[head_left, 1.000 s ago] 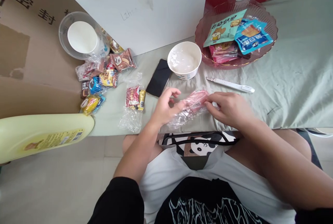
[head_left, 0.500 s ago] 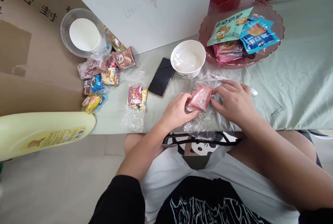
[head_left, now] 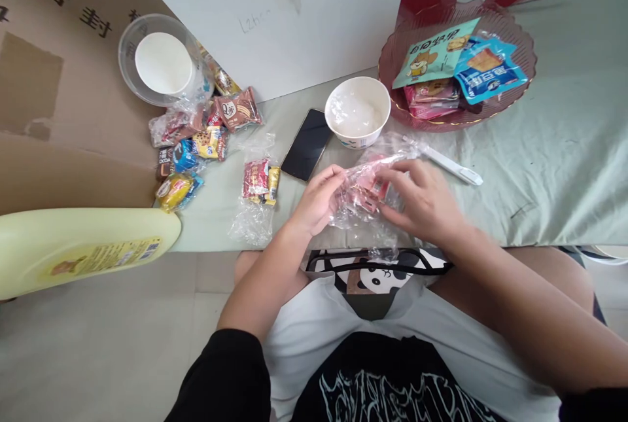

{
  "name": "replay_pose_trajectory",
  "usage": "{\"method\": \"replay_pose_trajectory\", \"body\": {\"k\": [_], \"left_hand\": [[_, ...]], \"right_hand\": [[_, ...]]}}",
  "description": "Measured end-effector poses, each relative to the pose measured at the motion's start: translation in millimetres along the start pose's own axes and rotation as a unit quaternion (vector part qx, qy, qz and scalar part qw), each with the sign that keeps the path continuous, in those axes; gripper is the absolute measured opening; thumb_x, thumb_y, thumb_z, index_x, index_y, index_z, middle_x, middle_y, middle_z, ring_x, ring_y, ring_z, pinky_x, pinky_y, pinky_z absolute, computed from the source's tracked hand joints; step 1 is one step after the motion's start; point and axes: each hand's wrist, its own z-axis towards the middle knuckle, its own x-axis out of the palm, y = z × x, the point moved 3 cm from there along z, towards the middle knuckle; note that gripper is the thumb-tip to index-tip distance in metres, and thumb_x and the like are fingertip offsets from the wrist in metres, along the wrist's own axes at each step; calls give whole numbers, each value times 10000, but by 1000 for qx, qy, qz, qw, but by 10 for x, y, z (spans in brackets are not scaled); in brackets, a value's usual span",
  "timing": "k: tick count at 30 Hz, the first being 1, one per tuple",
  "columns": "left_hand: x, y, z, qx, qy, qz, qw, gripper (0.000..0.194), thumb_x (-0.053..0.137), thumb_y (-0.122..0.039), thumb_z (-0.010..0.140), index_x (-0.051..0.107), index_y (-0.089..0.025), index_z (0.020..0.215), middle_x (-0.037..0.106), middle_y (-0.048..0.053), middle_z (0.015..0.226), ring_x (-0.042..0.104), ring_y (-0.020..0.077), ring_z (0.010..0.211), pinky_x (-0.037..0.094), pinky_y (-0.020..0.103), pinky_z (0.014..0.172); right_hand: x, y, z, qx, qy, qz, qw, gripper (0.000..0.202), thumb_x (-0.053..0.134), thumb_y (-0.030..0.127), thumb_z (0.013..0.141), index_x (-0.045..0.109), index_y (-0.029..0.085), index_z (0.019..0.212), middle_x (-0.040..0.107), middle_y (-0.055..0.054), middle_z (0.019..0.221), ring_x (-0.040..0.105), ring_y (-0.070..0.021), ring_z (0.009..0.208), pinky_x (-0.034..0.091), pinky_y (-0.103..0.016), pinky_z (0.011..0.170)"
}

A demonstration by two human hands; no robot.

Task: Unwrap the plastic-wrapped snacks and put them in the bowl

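Observation:
A pink packet (head_left: 366, 181) lies under and within crinkled clear plastic wrap (head_left: 348, 212) near the table's front edge. My left hand (head_left: 316, 203) pinches the wrap's left edge between thumb and fingers. On the other side, my right hand (head_left: 424, 203), a little blurred, has its curled fingers and thumb on the wrap over the packet's right part. A white sealer-like stick (head_left: 449, 163) rests just beyond the right hand. Behind the packet stands a white paper bowl (head_left: 357, 111) with clear plastic inside.
A dark phone (head_left: 307, 145) and a wrapped bundle of small packets (head_left: 258, 178) lie to the left. Farther left are several snacks (head_left: 238, 110), a clear tub (head_left: 128, 75) and a yellow-green bottle (head_left: 88, 245). A pink glass bowl (head_left: 527, 59) holds snack packets at back right.
My left hand has shifted from the packet to the wrap's edge, and the wrap now covers the packet. My right hand has moved left and slightly down, uncovering the white stick.

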Motion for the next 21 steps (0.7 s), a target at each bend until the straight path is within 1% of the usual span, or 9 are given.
{"method": "replay_pose_trajectory", "body": {"k": [2,5,8,12,14,16,18,19,21], "left_hand": [[8,5,5,-48,3,-103,994,153,646,-298,863,552,-216,776,651,-18,781,647,132,720,551,269,686],[6,-10,20,-73,3,-174,982,112,621,-297,873,559,-225,813,743,16,1016,729,195,969,597,356,844],[42,-20,21,-77,12,-170,982,121,591,-355,890,608,-236,894,746,40,1168,694,252,1196,578,424,963],[164,10,7,-72,20,-148,986,227,524,-405,912,660,-237,980,731,66,1229,616,281,1333,548,475,1024],[217,35,11,-81,27,-142,986,255,494,-396,919,673,-237,1007,726,72,1231,595,275,1354,545,481,1017],[214,39,28,-79,31,-123,989,259,491,-409,914,668,-233,983,729,84,1167,625,271,1296,558,468,961],[132,15,52,-56,13,-102,993,261,514,-464,898,621,-228,869,714,84,979,695,251,1078,572,417,826],[65,-5,63,-37,-7,-98,994,282,531,-492,887,571,-227,799,672,66,852,694,221,916,560,376,740],[-79,-43,73,7,-57,-115,992,343,561,-495,872,442,-227,694,507,6,649,565,145,630,483,295,591]], "right_hand": [[19,54,-2,-40,9,64,997,599,645,322,859,481,223,1427,597,-183,1303,604,-356,1162,523,-538,967],[39,42,-10,-26,-2,123,992,865,720,374,817,316,212,1564,467,-216,1494,505,-396,1359,492,-587,1073],[55,-21,-13,-3,7,201,980,1005,748,460,809,204,240,1624,381,-201,1599,429,-397,1457,466,-603,1128],[80,-14,-13,-25,42,336,941,1165,779,572,774,81,261,1654,282,-171,1686,336,-389,1535,361,-612,1219],[102,5,-8,0,38,398,917,1117,753,572,807,85,262,1647,316,-170,1673,357,-368,1530,372,-595,1218],[125,-2,-3,57,21,455,889,910,650,531,902,155,277,1623,434,-163,1602,488,-335,1445,485,-557,1135],[131,-42,-5,118,0,489,864,698,533,501,969,261,299,1579,546,-143,1500,630,-306,1285,609,-492,954],[120,-73,-8,142,-10,490,860,635,495,503,983,307,306,1556,595,-132,1438,678,-297,1194,639,-459,850],[51,-158,-12,172,-49,452,874,573,459,507,991,377,307,1522,650,-119,1339,719,-287,1054,642,-416,708]]}}
